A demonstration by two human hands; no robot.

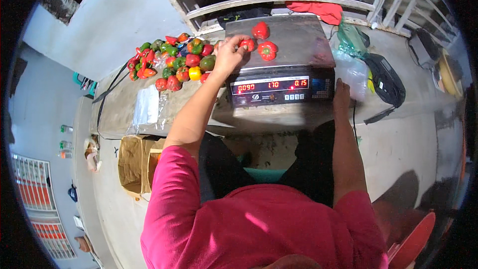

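Observation:
My left hand reaches over the left edge of a digital scale and is closed on a red bell pepper. Beside it on the metal pan lie two more red peppers: one farther back, the other just to the right. The scale's front panel shows lit red digits. Off the scale's right front corner is my right hand, close to a clear plastic bag. Its fingers are too indistinct to make out a grip.
Several red, green and yellow peppers are heaped left of the scale on the concrete counter. Clear plastic bags lie in front of them. A black pouch sits at right, a cardboard box below left. Metal bars run behind.

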